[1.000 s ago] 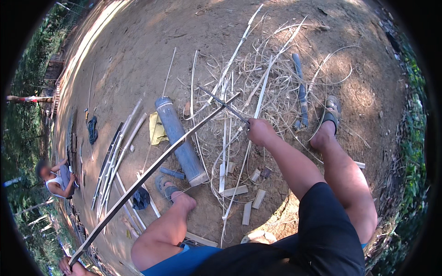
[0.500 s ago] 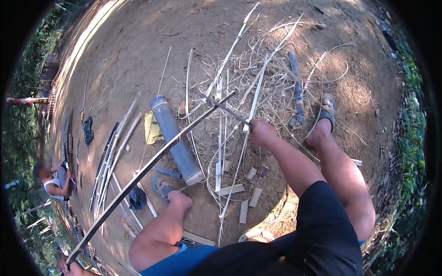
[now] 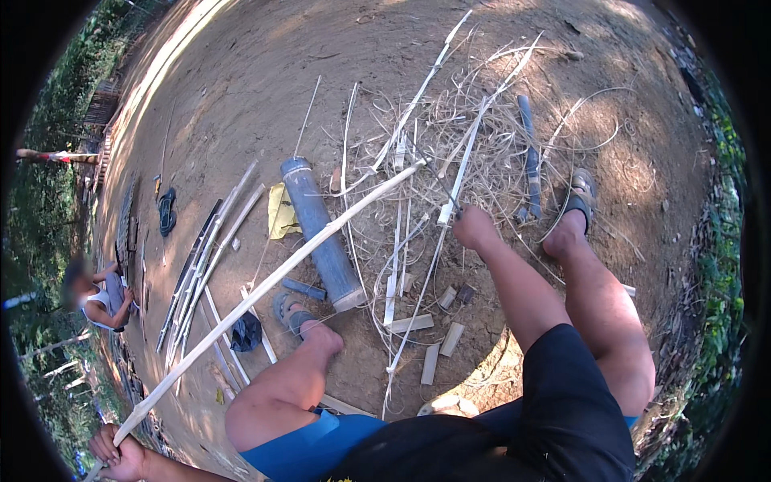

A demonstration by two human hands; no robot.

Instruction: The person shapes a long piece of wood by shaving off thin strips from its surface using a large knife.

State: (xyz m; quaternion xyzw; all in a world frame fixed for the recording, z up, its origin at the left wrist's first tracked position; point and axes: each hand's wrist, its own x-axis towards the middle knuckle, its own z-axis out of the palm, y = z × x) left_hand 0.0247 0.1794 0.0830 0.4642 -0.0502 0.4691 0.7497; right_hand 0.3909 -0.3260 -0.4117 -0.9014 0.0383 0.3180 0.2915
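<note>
My left hand (image 3: pixel 119 456), at the lower left, is closed round the near end of a long, pale bamboo strip (image 3: pixel 297 255). The strip slants up and rightward across my left leg to the middle of the view. At centre right, my right hand (image 3: pixel 475 228) grips a knife (image 3: pixel 443 186) by its handle, which the fingers mostly hide. Its thin dark blade points up and left, seen nearly edge-on, close by the strip's far end; whether they touch I cannot tell. Beneath them lie curly pale shavings (image 3: pixel 490 136) and several split strips (image 3: pixel 467 153).
A thick grey-blue tube (image 3: pixel 325 233) lies between my feet, beside a yellow sheet (image 3: pixel 283 213). Short cut pieces (image 3: pixel 430 364) lie nearer me. Poles (image 3: pixel 213 261) and a black plastic bag (image 3: pixel 246 332) are at left. A grey stick (image 3: pixel 530 157) lies right. Another person (image 3: pixel 104 301) sits far left.
The strip in my left hand has turned over, from its dark face to its pale one. The knife blade has swung steeper, and my right hand has shifted slightly right.
</note>
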